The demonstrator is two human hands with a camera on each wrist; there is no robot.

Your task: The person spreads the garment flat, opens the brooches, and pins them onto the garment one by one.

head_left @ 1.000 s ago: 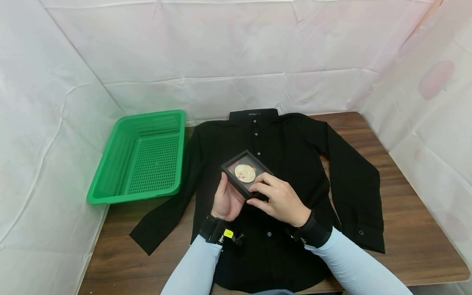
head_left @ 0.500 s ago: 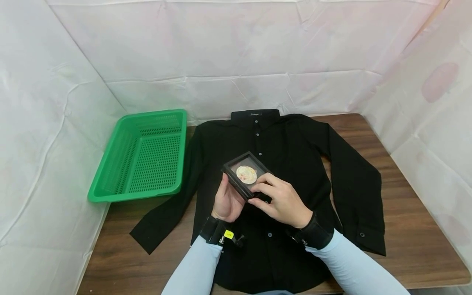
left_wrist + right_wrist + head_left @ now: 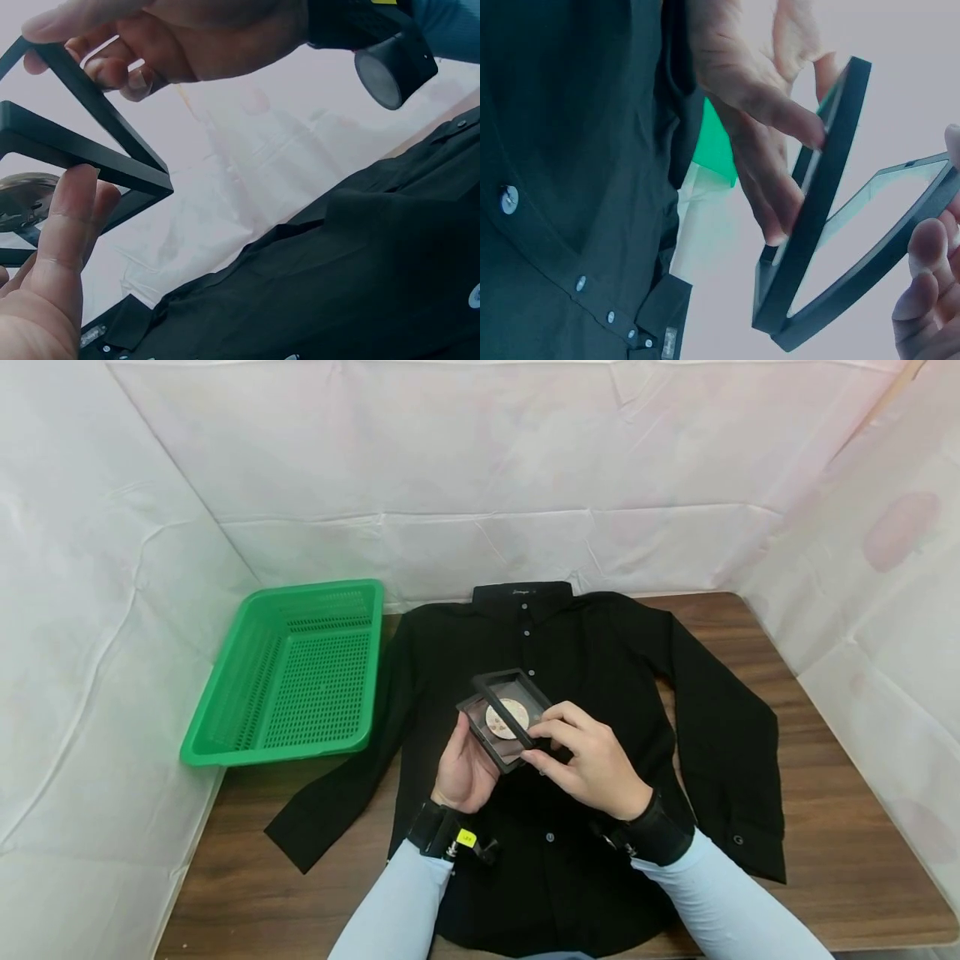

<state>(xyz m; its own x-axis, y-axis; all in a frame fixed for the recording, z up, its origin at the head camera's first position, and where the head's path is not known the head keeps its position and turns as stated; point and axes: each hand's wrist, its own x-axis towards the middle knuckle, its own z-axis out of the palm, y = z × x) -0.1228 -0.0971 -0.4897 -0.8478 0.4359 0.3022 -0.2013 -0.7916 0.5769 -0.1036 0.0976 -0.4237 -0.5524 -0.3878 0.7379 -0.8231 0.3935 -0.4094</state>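
A black square display frame [image 3: 487, 742] with clear film windows is partly opened above the shirt. Inside sits a round pale coin [image 3: 519, 710] with faint reddish marks; in the left wrist view its metal rim [image 3: 26, 196] shows. My left hand [image 3: 467, 777] holds the lower half from below, thumb along its edge. With thumb and fingers, my right hand [image 3: 596, 764] pinches the lifted upper half [image 3: 112, 105]. The right wrist view shows the two halves joined at one edge in a V, left fingers under the lower half [image 3: 817, 202].
A black button-up shirt [image 3: 600, 685] lies spread on the brown wooden table [image 3: 832, 827], beneath both hands. At the back left stands a green perforated plastic basket [image 3: 318, 689]. White sheeting [image 3: 480, 460] hangs around the back and sides.
The display frame was shut; now its upper half is lifted at an angle. My right hand has shifted slightly right with that half's edge, while the left hand stays almost in place.
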